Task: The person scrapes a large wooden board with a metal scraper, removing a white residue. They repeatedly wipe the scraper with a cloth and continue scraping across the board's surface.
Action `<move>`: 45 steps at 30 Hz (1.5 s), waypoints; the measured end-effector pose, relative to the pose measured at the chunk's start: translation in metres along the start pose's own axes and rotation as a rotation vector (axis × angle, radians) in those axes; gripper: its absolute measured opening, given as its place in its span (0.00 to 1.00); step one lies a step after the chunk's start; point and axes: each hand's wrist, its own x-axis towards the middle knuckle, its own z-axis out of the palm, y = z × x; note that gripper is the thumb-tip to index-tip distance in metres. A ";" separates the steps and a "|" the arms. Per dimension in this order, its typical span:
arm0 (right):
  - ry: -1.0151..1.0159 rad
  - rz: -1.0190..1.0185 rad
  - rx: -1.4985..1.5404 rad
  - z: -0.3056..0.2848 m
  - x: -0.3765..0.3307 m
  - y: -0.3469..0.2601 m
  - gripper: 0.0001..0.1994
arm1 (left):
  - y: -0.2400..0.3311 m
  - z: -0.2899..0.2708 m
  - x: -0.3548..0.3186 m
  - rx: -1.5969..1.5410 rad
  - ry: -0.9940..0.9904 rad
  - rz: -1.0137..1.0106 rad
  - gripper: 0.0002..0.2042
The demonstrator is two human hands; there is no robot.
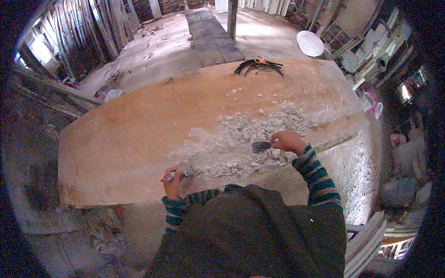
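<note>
My left hand [172,186] is closed around a red-handled tool with a pale, dusty head [186,168], possibly a brush. It is at the near edge of the wooden board [125,143], left of the white flakes. In my right hand [288,141] is a flat brush [261,147] with dark bristles. Its bristles point left and rest over the heap of whitish flakes and powder [252,125]. The flakes spread across the board's middle and right, between and beyond both hands.
Orange-handled scissors [260,60] lie with black strands [245,67] at the board's far edge. A white round basin [310,43] stands beyond the far right corner. A wooden post [232,21] rises behind the board. Stacked planks [368,245] are at the lower right.
</note>
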 end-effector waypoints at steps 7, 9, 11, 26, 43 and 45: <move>0.271 0.116 -0.226 -0.025 -0.033 0.049 0.11 | -0.001 0.006 -0.029 0.016 0.103 0.072 0.07; 0.317 0.071 -0.099 -0.019 -0.038 0.021 0.11 | 0.017 -0.004 -0.030 0.111 0.118 0.043 0.07; 0.095 -0.115 0.202 -0.008 -0.026 -0.038 0.14 | 0.023 -0.014 -0.031 0.143 0.153 0.057 0.07; -0.027 -0.017 0.056 0.006 -0.019 0.015 0.15 | 0.010 0.024 -0.031 0.161 -0.016 0.050 0.06; 0.180 0.278 0.015 0.006 -0.062 -0.022 0.11 | 0.033 -0.036 -0.020 0.160 0.116 -0.018 0.06; 0.068 0.024 0.129 0.028 -0.041 -0.090 0.13 | 0.027 -0.033 -0.015 0.187 0.064 0.020 0.06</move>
